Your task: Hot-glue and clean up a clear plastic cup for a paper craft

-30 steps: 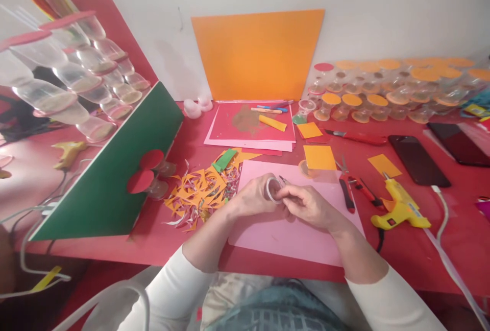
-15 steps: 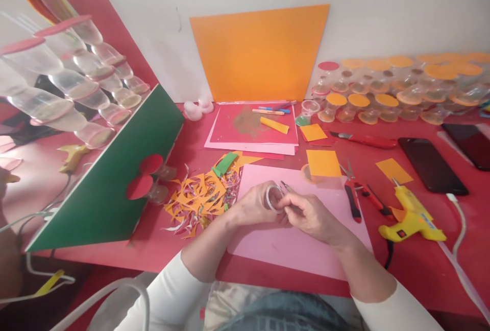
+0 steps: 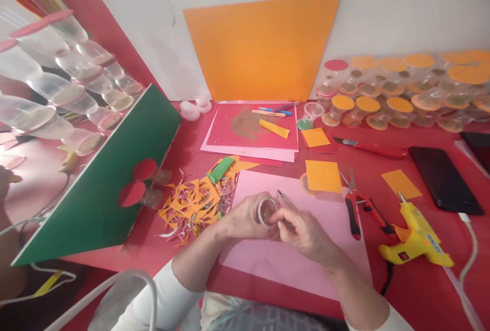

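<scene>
Over the pink sheet (image 3: 245,254), my left hand (image 3: 245,216) is wrapped round a small see-through plastic cup (image 3: 262,212), its open mouth tilted up toward me. My right hand (image 3: 306,231) has its thumb and forefinger pinched at the cup's near right rim. A slim pen-like tool with a dark tip (image 3: 281,195) pokes out beyond the right hand's fingers and seems held in them; its rear part is hidden. Orange and white paper scraps (image 3: 195,201) are heaped left of my hands. An orange paper square (image 3: 323,176) lies on a round piece beyond them.
Red-handled pliers (image 3: 358,203), a yellow glue gun (image 3: 417,236), a red cutter knife (image 3: 375,147) and a phone (image 3: 446,178) lie to the right. Lidded hourglass-shaped plastic cups (image 3: 367,111) stand behind. A green board (image 3: 99,178) leans at left; an orange board (image 3: 260,47) stands at the wall.
My view has shifted slightly. Both hands remain together at the cup, which sits a little lower and further left in the picture; the right fingers stay at its rim.
</scene>
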`<state>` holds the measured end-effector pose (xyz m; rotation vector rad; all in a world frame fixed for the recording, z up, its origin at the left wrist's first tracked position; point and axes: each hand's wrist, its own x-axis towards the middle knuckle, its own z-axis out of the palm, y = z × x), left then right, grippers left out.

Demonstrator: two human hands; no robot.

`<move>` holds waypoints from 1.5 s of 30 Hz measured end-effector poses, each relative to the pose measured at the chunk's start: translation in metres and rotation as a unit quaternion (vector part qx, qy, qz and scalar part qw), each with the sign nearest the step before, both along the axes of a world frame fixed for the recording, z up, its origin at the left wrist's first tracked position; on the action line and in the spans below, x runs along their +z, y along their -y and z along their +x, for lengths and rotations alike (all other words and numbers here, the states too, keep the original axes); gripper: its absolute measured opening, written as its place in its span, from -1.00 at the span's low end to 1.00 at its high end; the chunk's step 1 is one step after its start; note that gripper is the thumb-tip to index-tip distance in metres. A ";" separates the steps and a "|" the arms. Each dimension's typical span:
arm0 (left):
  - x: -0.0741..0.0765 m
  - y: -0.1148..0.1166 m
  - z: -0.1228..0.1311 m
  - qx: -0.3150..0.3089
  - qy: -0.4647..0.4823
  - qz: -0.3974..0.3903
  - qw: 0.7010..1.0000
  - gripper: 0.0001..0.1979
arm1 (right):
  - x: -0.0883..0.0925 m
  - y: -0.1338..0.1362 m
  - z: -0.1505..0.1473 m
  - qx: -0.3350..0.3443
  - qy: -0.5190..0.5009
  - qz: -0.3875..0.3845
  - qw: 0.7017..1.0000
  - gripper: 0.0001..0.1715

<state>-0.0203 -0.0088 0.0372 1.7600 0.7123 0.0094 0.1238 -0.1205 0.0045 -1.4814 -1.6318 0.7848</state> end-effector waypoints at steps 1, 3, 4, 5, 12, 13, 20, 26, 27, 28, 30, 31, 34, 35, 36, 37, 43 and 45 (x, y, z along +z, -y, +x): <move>-0.001 -0.001 0.000 0.002 0.003 -0.004 1.000 -0.70 | 0.001 0.000 0.000 0.005 -0.005 -0.008 1.000 -0.74; -0.002 -0.002 -0.001 0.005 0.003 -0.003 1.000 -0.68 | 0.002 -0.001 0.001 0.012 -0.011 -0.022 1.000 -0.73; -0.003 -0.003 -0.002 0.003 0.000 0.000 1.000 -0.68 | 0.003 -0.001 0.001 0.017 -0.011 -0.026 0.999 -0.71; -0.003 -0.004 -0.002 0.001 -0.003 0.001 1.000 -0.68 | 0.004 -0.001 0.002 0.021 -0.011 -0.028 0.999 -0.70; -0.005 -0.006 -0.002 -0.011 0.007 -0.005 1.000 -0.69 | 0.013 0.000 0.008 0.046 -0.042 -0.061 0.996 -0.68; -0.005 -0.006 -0.002 -0.011 0.010 0.002 1.000 -0.70 | 0.015 0.000 0.009 0.053 -0.049 -0.067 0.995 -0.68; -0.006 -0.001 -0.004 -0.018 0.009 0.062 0.998 -0.71 | 0.021 0.002 0.015 0.062 -0.071 -0.072 0.993 -0.65; -0.004 -0.001 -0.003 -0.019 0.003 0.055 0.998 -0.72 | 0.019 0.001 0.008 0.060 -0.068 -0.010 0.996 -0.80; -0.004 -0.002 -0.003 -0.017 0.003 0.055 0.998 -0.73 | 0.018 0.001 0.006 0.055 -0.065 -0.009 0.996 -0.82; -0.003 -0.002 -0.003 -0.017 0.005 0.056 0.998 -0.74 | 0.017 0.001 0.005 0.052 -0.061 -0.011 0.997 -0.82; -0.002 -0.003 -0.004 -0.020 0.009 0.057 0.998 -0.74 | 0.014 0.002 0.003 0.045 -0.054 -0.015 0.997 -0.80; -0.002 -0.003 -0.004 -0.021 0.010 0.057 0.998 -0.73 | 0.013 0.002 0.002 0.040 -0.052 -0.017 0.998 -0.79; -0.002 -0.004 -0.005 -0.019 0.009 0.060 0.998 -0.72 | 0.011 0.003 0.002 0.027 -0.055 -0.038 0.997 -0.78; -0.002 -0.003 -0.005 -0.018 0.007 0.061 0.998 -0.72 | 0.011 0.003 0.003 0.025 -0.059 -0.047 0.997 -0.77; -0.001 -0.003 -0.004 -0.019 0.005 0.061 0.998 -0.73 | 0.011 0.003 0.003 0.025 -0.063 -0.053 0.996 -0.76; 0.000 -0.002 -0.003 -0.020 0.002 0.062 0.998 -0.73 | 0.011 0.002 0.003 0.025 -0.064 -0.055 0.996 -0.75; 0.009 0.001 0.001 -0.022 -0.032 0.066 0.997 -0.74 | 0.005 0.001 0.003 0.019 -0.014 -0.018 1.000 -0.68; 0.009 0.001 0.000 -0.015 -0.036 0.066 0.997 -0.75 | 0.004 0.001 0.003 0.018 -0.015 -0.003 1.000 -0.66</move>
